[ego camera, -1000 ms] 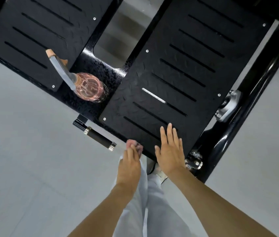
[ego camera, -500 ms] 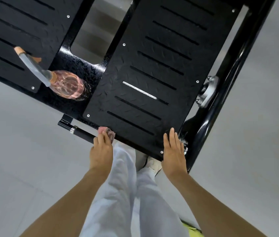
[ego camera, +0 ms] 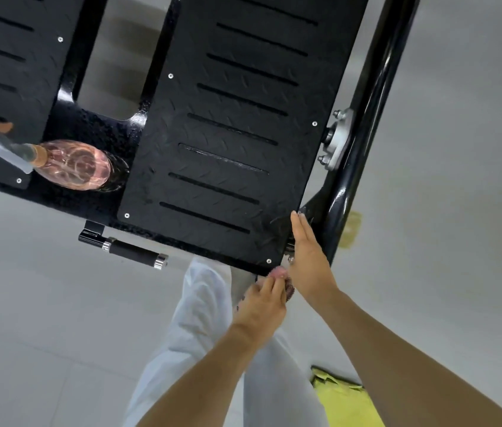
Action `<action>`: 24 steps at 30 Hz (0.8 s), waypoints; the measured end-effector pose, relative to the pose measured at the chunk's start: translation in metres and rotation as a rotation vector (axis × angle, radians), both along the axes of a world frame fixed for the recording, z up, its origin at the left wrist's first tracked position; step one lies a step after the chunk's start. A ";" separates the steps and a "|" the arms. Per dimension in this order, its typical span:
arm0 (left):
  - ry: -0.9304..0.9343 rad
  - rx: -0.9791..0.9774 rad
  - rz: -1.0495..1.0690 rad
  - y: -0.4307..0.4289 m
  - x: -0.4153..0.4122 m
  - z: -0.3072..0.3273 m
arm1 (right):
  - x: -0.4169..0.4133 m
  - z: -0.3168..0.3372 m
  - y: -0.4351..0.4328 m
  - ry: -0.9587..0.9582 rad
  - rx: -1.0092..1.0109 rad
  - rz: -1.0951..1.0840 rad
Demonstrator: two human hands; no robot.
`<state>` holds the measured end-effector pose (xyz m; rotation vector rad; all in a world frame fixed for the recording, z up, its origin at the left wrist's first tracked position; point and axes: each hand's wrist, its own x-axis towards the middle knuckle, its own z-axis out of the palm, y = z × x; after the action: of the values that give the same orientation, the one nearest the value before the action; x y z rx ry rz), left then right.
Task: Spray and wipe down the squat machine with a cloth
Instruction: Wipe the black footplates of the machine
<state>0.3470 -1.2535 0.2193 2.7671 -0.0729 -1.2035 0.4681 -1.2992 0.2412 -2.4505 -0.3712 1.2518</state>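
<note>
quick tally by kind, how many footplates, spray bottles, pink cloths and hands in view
footplates: 2 (left footplate, right footplate)
spray bottle: 1
pink cloth: 1
hands: 2 (left hand, right hand)
total: 6

Left hand (ego camera: 262,300) fingers curled, grip pinching cloth (ego camera: 279,273); right hand (ego camera: 308,257) flat, fingers straight, just beside left.
</note>
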 end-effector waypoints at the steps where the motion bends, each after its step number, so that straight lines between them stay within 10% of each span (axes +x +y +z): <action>1: -0.001 0.001 -0.114 -0.001 0.006 -0.001 | 0.002 0.000 -0.003 -0.024 0.000 -0.018; 14: -0.223 0.180 -1.264 0.071 0.064 0.015 | 0.010 0.011 -0.027 -0.124 -0.046 0.007; 24: -0.288 0.192 -1.351 0.102 0.207 0.028 | 0.022 0.003 -0.029 -0.168 -0.110 -0.014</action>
<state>0.5536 -1.1518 0.2475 2.8883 -2.1749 -0.8692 0.4905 -1.3279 0.2440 -2.6562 -0.3366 1.0904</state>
